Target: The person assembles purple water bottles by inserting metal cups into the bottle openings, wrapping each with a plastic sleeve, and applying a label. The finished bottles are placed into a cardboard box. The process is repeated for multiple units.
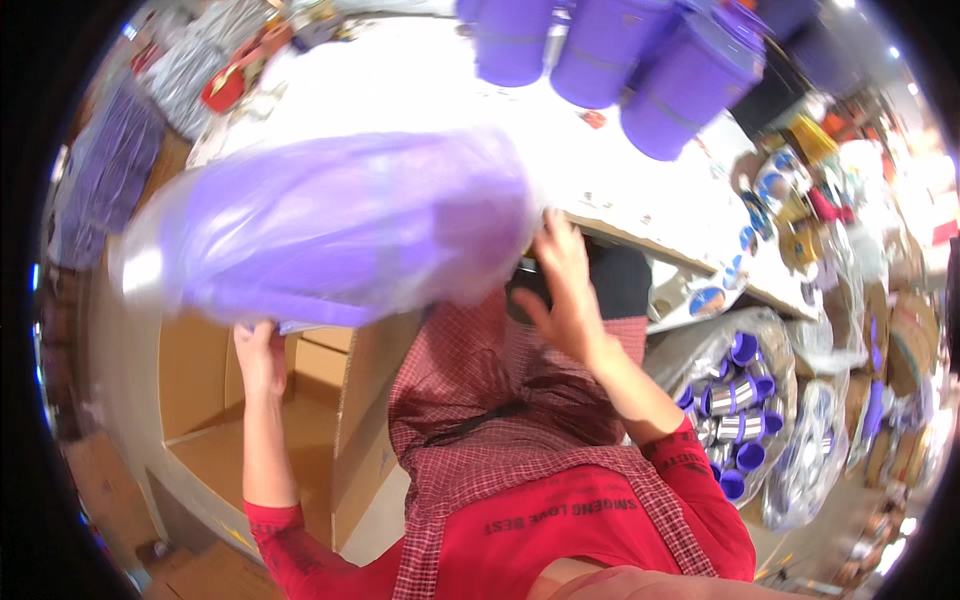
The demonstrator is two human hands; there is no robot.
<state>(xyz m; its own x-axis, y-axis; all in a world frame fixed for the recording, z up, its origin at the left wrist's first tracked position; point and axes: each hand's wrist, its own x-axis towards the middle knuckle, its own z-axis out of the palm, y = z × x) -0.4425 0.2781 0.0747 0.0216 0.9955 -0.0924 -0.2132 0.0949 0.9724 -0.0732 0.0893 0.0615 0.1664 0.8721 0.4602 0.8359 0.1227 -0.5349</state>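
Left hand grips underside of bagged purple container over open cardboard box; right hand open, fingers spread against bag's right end.

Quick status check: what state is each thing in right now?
Purple bagged bundle: lifted, motion-blurred, held at both ends.
Left hand: gripping the bundle's lower edge.
Right hand: pressed against the bundle's right end.
Cardboard box: open.
Purple buckets: stacked on the white table.

Packing workshop: cardboard box, purple containers on worktable, bagged stock.
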